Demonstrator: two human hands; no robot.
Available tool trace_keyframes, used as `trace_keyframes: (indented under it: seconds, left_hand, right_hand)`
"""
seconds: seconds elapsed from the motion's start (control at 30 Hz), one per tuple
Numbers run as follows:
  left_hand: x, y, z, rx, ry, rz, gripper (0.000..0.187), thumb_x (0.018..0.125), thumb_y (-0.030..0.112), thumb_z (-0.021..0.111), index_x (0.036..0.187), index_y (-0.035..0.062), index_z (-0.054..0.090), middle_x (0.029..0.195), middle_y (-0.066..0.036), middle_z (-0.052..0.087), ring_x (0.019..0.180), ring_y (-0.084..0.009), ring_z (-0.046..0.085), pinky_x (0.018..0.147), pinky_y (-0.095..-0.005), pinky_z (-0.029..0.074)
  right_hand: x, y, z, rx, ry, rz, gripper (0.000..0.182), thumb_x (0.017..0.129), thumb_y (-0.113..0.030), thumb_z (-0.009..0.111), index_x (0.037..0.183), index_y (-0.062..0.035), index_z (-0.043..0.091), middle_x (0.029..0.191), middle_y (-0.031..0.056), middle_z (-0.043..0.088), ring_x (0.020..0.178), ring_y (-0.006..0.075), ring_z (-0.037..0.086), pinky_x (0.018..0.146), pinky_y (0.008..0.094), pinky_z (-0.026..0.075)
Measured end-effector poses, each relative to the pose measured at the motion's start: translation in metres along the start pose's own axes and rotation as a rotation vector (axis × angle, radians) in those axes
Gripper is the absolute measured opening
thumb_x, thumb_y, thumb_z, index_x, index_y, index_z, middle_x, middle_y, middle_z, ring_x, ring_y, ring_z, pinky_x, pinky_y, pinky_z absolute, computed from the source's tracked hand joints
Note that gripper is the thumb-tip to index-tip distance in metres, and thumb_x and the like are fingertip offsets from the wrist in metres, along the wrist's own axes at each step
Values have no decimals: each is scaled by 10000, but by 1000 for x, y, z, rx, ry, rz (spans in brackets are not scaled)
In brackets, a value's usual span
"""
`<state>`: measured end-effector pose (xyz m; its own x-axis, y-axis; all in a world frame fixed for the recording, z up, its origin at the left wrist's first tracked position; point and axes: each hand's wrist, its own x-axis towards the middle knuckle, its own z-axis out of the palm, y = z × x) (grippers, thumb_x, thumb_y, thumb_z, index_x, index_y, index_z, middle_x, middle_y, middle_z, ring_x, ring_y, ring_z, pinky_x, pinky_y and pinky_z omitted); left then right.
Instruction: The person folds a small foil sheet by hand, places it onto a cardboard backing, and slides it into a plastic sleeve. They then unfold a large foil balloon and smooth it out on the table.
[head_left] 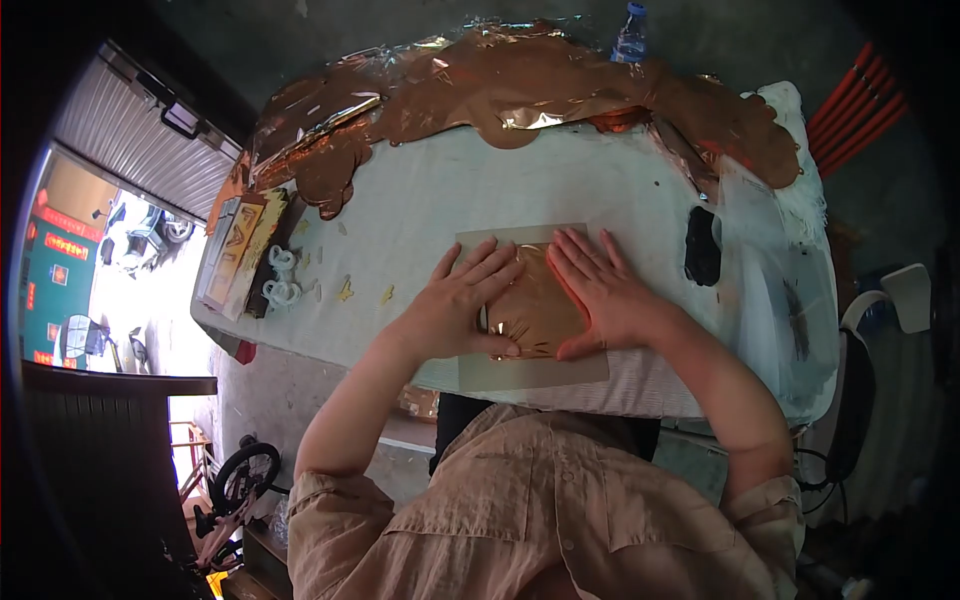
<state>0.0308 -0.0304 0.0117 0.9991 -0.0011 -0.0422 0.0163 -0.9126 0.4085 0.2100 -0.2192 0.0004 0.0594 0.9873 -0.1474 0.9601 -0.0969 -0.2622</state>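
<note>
A shiny copper-coloured sheet [543, 300] lies on a larger greyish rectangular sheet [530, 377] near the table's front edge. My left hand [460, 300] rests flat with fingers spread on the left part of the sheets, its thumb at the lower edge of the copper piece. On the right side, my right hand [605, 295] lies palm down, fingers stretched out and thumb pointing inward. Both hands press against the sheets and hold nothing. Parts of both sheets are hidden under the palms.
Crumpled copper foil [500, 85] covers the table's [420, 200] far side. A bottle [630, 35] stands behind it. A black object [703, 245] and clear plastic [765, 270] lie right. At left are a box [235, 250], white rings [281, 278] and small yellow pieces [346, 290].
</note>
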Motion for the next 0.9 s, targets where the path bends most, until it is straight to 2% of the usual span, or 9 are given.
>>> trace_keyframes:
  seconds: [0.07,0.43,0.5,0.53,0.6,0.63,0.7,0.8,0.9]
  left_hand:
    - [0,-3,0,-7,-20,28,1050,622,537,780,1465,123,309,1526,-116,265,1436,-279,174,1156,-512,103]
    - [-1,-5,2,46,-24,26,1068,620,623,739,1463,128,309,1534,-87,252,1438,-262,167,1160,-499,101]
    - [0,-5,1,48,-34,17,1064,628,642,724,1464,130,308,1537,-80,247,1440,-250,161,1164,-489,92]
    - [0,-5,0,49,-37,17,1064,629,644,722,1464,132,308,1537,-79,248,1441,-249,158,1164,-488,90]
    - [0,-3,1,48,-42,19,1063,629,646,721,1464,133,308,1537,-77,249,1441,-249,155,1165,-488,88]
    - [0,-3,1,52,-44,15,1063,630,646,721,1465,134,307,1535,-79,251,1441,-249,155,1165,-488,87]
    - [0,-4,0,58,-45,12,1062,630,645,721,1466,136,307,1533,-82,254,1441,-249,155,1166,-487,86]
    - [0,-4,2,58,-55,-4,1060,632,642,723,1467,140,305,1529,-89,261,1442,-249,154,1165,-488,88]
    - [0,-7,3,36,-45,1,1071,616,605,755,1466,133,307,1531,-100,257,1440,-262,165,1158,-506,95]
  right_hand:
    - [-1,1,-5,4,-28,-6,1308,594,-719,672,1485,19,61,1563,190,37,1458,281,-21,1164,479,-35]
    - [-13,21,-12,29,-44,-6,1404,496,-676,760,1483,21,45,1561,196,42,1458,288,0,1164,487,-18]
    - [-14,28,-18,167,-90,34,1283,586,-618,762,1475,32,104,1550,208,107,1452,304,71,1169,478,37]
    - [-13,28,-18,165,-90,34,1283,586,-618,762,1475,32,104,1550,208,107,1452,304,71,1169,478,37]
    - [-9,25,-13,275,182,66,1052,731,-509,726,1452,47,198,1524,226,193,1433,328,161,1166,473,99]
    - [-5,20,-8,275,183,68,1052,731,-509,726,1452,47,198,1524,226,193,1433,328,161,1166,473,99]
    - [5,3,2,142,340,22,850,837,-426,648,1426,55,267,1500,232,253,1413,350,212,1161,467,134]
    - [13,-13,14,144,288,-84,813,865,-433,603,1419,61,271,1497,239,249,1414,359,202,1163,458,131]
    - [10,-13,21,47,264,-75,892,851,-533,558,1435,62,240,1506,246,218,1427,347,166,1171,448,97]
